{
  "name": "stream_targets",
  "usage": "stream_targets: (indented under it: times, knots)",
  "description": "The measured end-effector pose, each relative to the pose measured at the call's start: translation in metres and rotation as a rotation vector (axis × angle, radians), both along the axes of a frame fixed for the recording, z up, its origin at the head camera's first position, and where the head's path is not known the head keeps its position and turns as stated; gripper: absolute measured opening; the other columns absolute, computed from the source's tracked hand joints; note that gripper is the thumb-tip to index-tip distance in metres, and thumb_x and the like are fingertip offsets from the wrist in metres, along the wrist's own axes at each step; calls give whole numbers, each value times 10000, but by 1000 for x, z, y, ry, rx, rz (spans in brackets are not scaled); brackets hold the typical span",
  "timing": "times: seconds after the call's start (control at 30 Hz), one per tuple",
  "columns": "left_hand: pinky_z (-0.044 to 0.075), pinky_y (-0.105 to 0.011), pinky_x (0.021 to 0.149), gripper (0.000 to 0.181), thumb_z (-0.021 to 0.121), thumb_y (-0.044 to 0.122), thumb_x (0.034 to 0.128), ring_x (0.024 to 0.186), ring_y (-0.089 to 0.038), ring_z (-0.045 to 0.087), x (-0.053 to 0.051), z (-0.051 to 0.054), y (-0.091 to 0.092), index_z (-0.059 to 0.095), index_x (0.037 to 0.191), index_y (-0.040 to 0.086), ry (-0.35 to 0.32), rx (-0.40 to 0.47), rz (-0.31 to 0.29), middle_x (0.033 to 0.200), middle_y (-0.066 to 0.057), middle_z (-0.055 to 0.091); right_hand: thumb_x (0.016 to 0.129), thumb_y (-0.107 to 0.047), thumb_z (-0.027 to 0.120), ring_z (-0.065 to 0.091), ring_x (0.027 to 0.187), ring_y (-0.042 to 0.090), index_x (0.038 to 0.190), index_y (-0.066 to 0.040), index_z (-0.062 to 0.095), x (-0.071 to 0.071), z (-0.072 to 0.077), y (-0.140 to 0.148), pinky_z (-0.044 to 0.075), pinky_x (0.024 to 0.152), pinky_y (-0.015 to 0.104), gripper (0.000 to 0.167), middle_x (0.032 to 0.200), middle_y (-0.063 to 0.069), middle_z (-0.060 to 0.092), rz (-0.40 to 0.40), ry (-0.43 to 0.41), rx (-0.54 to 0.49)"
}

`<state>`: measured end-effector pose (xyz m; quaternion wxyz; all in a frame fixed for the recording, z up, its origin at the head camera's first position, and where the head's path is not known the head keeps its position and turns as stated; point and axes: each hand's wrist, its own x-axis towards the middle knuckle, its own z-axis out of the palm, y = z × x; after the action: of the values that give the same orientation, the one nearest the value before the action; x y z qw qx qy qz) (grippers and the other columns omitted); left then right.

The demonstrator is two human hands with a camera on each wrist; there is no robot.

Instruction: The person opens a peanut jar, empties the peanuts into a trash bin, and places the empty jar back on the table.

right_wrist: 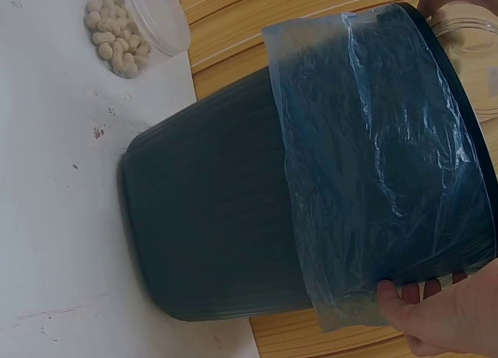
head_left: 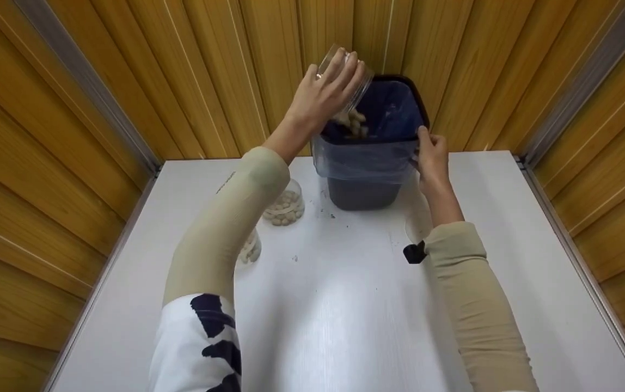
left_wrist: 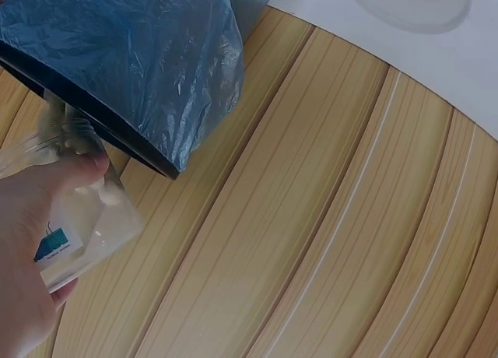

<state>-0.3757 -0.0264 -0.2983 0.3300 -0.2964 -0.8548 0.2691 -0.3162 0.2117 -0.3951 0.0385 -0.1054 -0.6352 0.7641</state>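
Note:
My left hand grips a clear plastic jar, tilted mouth-down over the bin's rim. Unshelled peanuts are spilling from the jar into the bin. A dark trash bin stands upright at the table's back, lined with a blue translucent bag folded over its rim. On the bin's right side, my right hand holds the rim and bag, thumb near the top edge. The right wrist view shows that hand's fingers against the bag. The bin's bottom inside is hidden.
Two clear containers of peanuts stand left of the bin: one jar nearer it, another jar partly behind my left sleeve. A clear round piece and a black object appear by my right cuff. Wood-patterned walls enclose the white table.

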Motion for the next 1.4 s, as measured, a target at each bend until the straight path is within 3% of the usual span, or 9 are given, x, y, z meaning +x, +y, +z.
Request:
stream_targets:
  times: [0.27,0.57,0.93,1.13,1.4]
  knots:
    - [530,-473,966,714,598,3,959,1474,-299,327,1,3,1,275,1588,104,-14,48,-5,1610,-116,329,1070,-405,427,419,947,132,1130,-140,374,-7,-8,0,400,1040,402,277,1058,3,387,-23,11,-10]
    - [524,-468,948,796,646,-3,905,1486,-304,304,2,2,3,259,1593,97,-47,53,-10,1618,-123,311,1070,-419,421,419,1026,130,1260,-103,360,-6,-8,-2,407,1076,393,373,1121,-2,378,-8,4,13]
    - [507,-484,986,880,693,8,862,1507,-311,268,2,4,5,228,1604,94,-47,-20,-37,1649,-123,261,1069,-416,430,416,1000,139,1208,-128,377,-6,-9,-2,400,1037,389,324,1105,-4,377,-14,-3,-4]
    - [498,-459,1005,865,709,91,903,1508,-281,270,3,2,6,219,1616,128,26,-66,-62,1657,-88,260,1066,-425,437,424,995,139,1222,-117,383,-4,-8,-3,411,1019,381,349,1108,3,394,-33,10,6]
    - [511,-410,962,691,585,84,1002,1497,-227,300,3,-2,9,260,1606,172,141,-89,-89,1643,-36,302,1070,-414,429,424,1000,135,1182,-127,386,-3,-8,-1,410,1004,378,310,1110,1,394,-31,11,10]
